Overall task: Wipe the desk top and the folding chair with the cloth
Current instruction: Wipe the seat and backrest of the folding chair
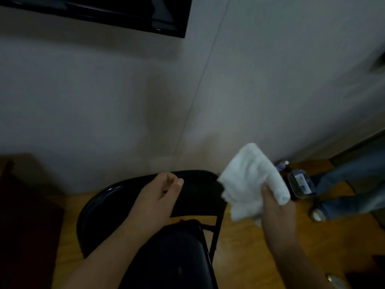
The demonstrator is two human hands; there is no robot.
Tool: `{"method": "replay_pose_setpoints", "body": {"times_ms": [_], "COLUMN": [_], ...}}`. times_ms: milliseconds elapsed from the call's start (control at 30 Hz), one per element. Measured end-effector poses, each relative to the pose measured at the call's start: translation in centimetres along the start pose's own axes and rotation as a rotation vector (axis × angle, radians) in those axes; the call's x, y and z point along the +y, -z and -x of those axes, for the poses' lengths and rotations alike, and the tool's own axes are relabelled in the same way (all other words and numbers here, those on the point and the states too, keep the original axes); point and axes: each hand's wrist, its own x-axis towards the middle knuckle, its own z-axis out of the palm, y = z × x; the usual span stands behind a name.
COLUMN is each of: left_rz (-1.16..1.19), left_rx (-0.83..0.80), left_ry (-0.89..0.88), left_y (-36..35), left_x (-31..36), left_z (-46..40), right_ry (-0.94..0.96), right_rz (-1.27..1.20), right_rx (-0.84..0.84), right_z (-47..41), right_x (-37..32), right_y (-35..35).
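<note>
A black folding chair point(108, 205) stands low in the middle of the view, its curved backrest toward the wall and its dark seat point(177, 257) below. My left hand point(160, 195) hovers over the backrest with its fingers curled in and nothing in them. To the right of the chair, my right hand point(279, 213) holds a folded white cloth point(250, 180) up in the air, clear of the backrest's right end. The desk top is out of view.
A white wall fills the upper view, with a dark framed panel point(125, 13) at the top. Wooden floor point(260, 257) surrounds the chair. A dark piece of furniture point(27, 226) stands at left. A water bottle point(282, 164), a clear container point(300, 184) and another person's jeans-clad legs point(354, 184) are at right.
</note>
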Motion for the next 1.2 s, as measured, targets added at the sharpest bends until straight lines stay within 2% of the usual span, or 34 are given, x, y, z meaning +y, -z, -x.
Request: {"method": "replay_pose_setpoints", "body": {"times_ms": [67, 133, 167, 267, 300, 367, 433, 600, 700, 800, 1000, 1200], "left_rz": [-0.083, -0.155, -0.192, -0.253, -0.257, -0.253, -0.260, -0.269, -0.259, -0.250, -0.321, -0.265], "left_rx": [0.027, 0.046, 0.056, 0.093, 0.098, 0.100, 0.108, 0.155, 0.195, 0.252, 0.370, 0.501], "left_ry": [-0.033, -0.061, -0.070, -0.102, -0.106, -0.102, -0.105, -0.115, -0.117, -0.132, -0.198, -0.059], "left_y": [-0.4, -0.9, -1.1, -1.5, -1.5, -1.6, -1.5, -0.4, 0.9, 2.4, 6.6, 12.0], "left_x": [-0.2, -0.7, -1.0, -1.8, -2.0, -2.5, -2.8, -3.3, -3.6, -4.1, -5.1, -8.8], "left_z": [-0.4, -0.8, -0.9, -1.1, -1.1, -0.9, -0.5, 0.4, 1.0, 2.2, 4.8, 7.5], "right_ry": [0.121, 0.195, 0.164, -0.081, -0.132, -0.105, 0.024, 0.442, 0.671, 0.864, 1.044, 1.346], "right_rz": [0.166, 0.345, 0.383, 0.294, 0.223, 0.089, 0.053, 0.487, 0.732, 0.899, 0.944, 1.229], "right_rx": [0.017, -0.064, -0.135, -0.332, -0.324, -0.204, -0.096, 0.007, -0.098, -0.304, -0.469, -0.680], "right_z": [-1.4, -2.5, -2.8, -3.0, -3.0, -3.2, -3.3, -3.5, -2.7, 0.4, 7.2, 11.5], "right_x": [2.7, 6.1, 7.8, 11.0, 11.8, 12.0, 11.4, 8.1, 4.8, 2.4, -0.7, -0.4], "right_y": [1.2, 0.4, -0.8, -6.0, -7.6, -9.9, -11.4, -14.0, -16.2, -19.7, -26.0, -29.8]}}
